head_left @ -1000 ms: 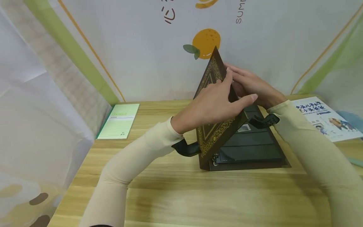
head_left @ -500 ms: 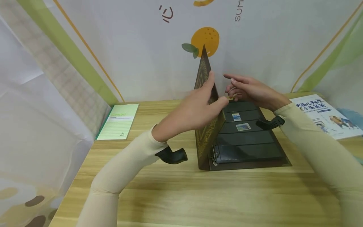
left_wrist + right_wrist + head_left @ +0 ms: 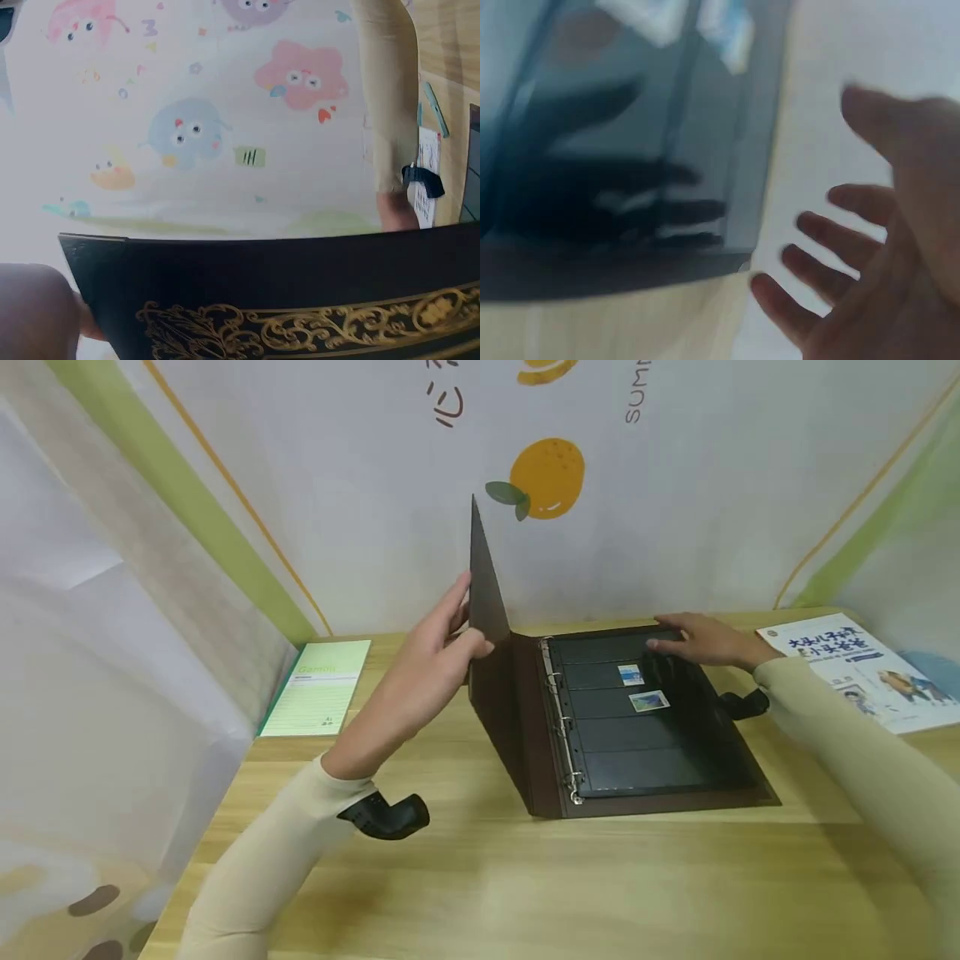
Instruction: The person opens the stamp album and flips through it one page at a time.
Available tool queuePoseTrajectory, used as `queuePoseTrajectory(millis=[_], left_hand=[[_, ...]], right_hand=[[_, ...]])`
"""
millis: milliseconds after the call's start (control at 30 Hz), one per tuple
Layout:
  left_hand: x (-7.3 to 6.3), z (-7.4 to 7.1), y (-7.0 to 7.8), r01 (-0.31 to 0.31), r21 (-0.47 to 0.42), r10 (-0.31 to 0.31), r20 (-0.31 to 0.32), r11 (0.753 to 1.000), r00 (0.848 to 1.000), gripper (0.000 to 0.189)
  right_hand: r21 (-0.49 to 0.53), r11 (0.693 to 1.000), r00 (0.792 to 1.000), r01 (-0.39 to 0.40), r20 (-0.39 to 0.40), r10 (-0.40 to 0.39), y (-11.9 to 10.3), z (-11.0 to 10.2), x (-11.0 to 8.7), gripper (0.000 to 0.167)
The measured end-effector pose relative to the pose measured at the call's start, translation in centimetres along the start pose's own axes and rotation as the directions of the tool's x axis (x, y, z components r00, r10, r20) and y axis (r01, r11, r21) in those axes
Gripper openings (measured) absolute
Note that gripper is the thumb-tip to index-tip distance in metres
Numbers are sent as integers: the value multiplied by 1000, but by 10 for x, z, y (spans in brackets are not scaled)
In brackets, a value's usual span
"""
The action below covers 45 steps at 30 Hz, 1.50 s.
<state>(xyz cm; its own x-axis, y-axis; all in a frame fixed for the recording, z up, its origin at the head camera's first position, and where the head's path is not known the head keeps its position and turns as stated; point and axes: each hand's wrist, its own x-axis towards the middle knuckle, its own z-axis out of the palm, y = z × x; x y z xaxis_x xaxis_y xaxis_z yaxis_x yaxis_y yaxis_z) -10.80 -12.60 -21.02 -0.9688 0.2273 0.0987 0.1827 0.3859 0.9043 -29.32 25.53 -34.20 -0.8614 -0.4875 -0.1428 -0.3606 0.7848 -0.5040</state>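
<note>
A brown stamp album (image 3: 536, 727) lies on the table with its front cover (image 3: 491, 685) lifted nearly upright. My left hand (image 3: 423, 668) holds that cover by its free edge, thumb on the inner face and fingers on the outer side. In the left wrist view the gold-patterned outside of the cover (image 3: 300, 277) shows. Black pocket pages (image 3: 652, 760) sit on metal rings (image 3: 558, 718), with two stamps, one small and blue (image 3: 631, 675), the other a wider landscape (image 3: 648, 701). My right hand (image 3: 705, 639) is over the far right corner of the page, fingers spread, holding nothing.
A pale green notepad (image 3: 315, 689) lies at the back left of the wooden table (image 3: 600, 885). At the back right is a white picture book (image 3: 862, 672), beside my right forearm. A printed white curtain (image 3: 375, 485) hangs along the far side.
The cover has swung left from over the pages to nearly upright, with the left hand. The right hand has left the cover and moved down right to the page's far corner.
</note>
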Motion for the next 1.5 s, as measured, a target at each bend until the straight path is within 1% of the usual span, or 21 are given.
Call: queuePoseTrajectory(millis=[100, 200, 333, 433, 567, 633, 700, 833, 900, 967, 1000, 1033, 1067, 1100, 1167, 1200, 1233, 1300, 1367, 1433, 1500], left_hand=[[-10, -10, -15, 21, -61, -23, -30, 998, 999, 77], [-17, -24, -28, 23, -118, -31, -63, 993, 998, 77], [-26, -41, -45, 31, -201, -50, -93, 979, 994, 81], [-33, -50, -59, 56, -258, -83, -96, 964, 992, 83], [-39, -57, -82, 60, -348, -99, -95, 935, 990, 82], [-40, -61, -94, 60, -376, -104, -98, 925, 990, 81], [-41, -68, -106, 72, -381, -117, -96, 922, 989, 80], [-45, -84, -131, 141, -333, -175, -72, 932, 982, 75], [-49, -89, -144, 185, -253, -207, -60, 950, 977, 74], [-54, -93, -157, 202, -92, -208, -53, 975, 977, 74], [-56, -93, -163, 186, 40, -184, -55, 982, 981, 76], [-58, -93, -169, 164, 174, -157, -53, 971, 986, 77], [-59, -91, -175, 134, 312, -125, -50, 941, 991, 78], [-60, -87, -180, 91, 441, -82, -39, 893, 996, 79], [-58, -77, -187, 22, 634, -23, -8, 773, 1000, 78], [-57, -69, -189, -2, 694, -8, 11, 720, 1000, 78], [-54, -60, -190, -24, 730, -6, 38, 683, 999, 77], [-47, -41, -189, -71, 778, 1, 89, 624, 996, 76], [-41, -23, -184, -104, 797, -3, 131, 595, 991, 76], [-34, -8, -179, -137, 800, -3, 171, 585, 985, 78], [-27, 4, -173, -160, 776, -9, 208, 610, 978, 82]], right_hand=[[-107, 993, 998, 53, 24, -51, 10, 16, -6, 88], [-107, 992, 997, 65, 56, -59, 17, 26, -10, 97], [-109, 992, 997, 66, 58, -60, 26, 31, -10, 99], [-105, 993, 996, 57, 67, -50, 31, 33, -10, 100], [-94, 995, 995, 23, 103, -13, 34, 31, -13, 102], [-81, 997, 994, 6, 107, 2, 35, 30, -14, 102], [-65, 998, 994, -5, 107, 12, 35, 28, -15, 103], [-31, 999, 993, -5, 114, 8, 36, 30, -16, 104], [-29, 1000, 993, -5, 120, 8, 38, 31, -17, 104], [-30, 1000, 992, -8, 123, 11, 39, 31, -18, 104], [-33, 999, 992, -10, 123, 14, 40, 31, -19, 104], [-33, 999, 992, -10, 123, 14, 40, 31, -19, 104], [-34, 999, 992, -13, 125, 17, 41, 31, -20, 104], [-36, 999, 992, -16, 127, 20, 41, 30, -20, 104], [-34, 999, 991, -15, 130, 20, 43, 29, -21, 105], [-33, 999, 991, -14, 131, 18, 45, 29, -21, 104], [-33, 999, 992, -18, 128, 22, 47, 28, -25, 104], [-32, 999, 992, -24, 119, 28, 51, 28, -31, 104], [-26, 999, 993, -32, 113, 35, 54, 28, -37, 104], [-25, 999, 993, -45, 111, 47, 56, 27, -42, 104], [-21, 998, 991, -62, 114, 64, 57, 26, -47, 105]])
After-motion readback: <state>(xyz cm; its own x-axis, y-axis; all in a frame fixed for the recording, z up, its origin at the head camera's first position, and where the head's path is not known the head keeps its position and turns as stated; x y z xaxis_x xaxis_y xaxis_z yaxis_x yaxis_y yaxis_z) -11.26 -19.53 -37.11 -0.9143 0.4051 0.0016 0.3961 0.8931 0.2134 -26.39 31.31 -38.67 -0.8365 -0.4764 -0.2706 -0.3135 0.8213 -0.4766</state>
